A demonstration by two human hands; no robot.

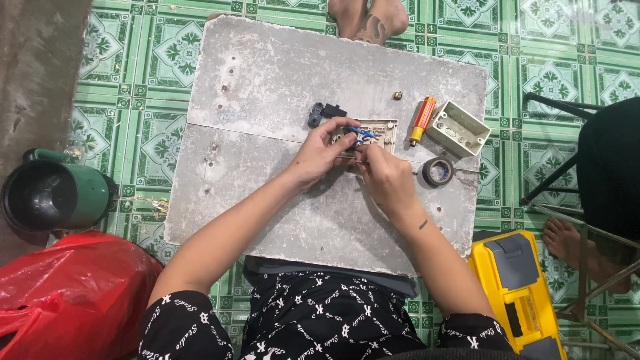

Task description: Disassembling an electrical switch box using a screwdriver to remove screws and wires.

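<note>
On the surface: a grey, pitted board (280,87) carries a beige switch plate with blue wires (371,133) near its far right.
Left hand (323,152): grip closed on the plate's near left edge.
Right hand (385,175): fingertips pinched together on the blue wires.
Beside the plate: black switch module (325,113), red-and-yellow screwdriver (422,120), beige wall box (459,127), black tape roll (438,172).
Floor, right: yellow tool case (517,293).

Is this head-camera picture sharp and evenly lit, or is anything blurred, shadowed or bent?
Head view: soft even light, faint shadow under the hands on the grey slab; left hand and right hand reasonably sharp; thin blue wires too small to resolve; green floor tiles curve slightly at the edges.
</note>
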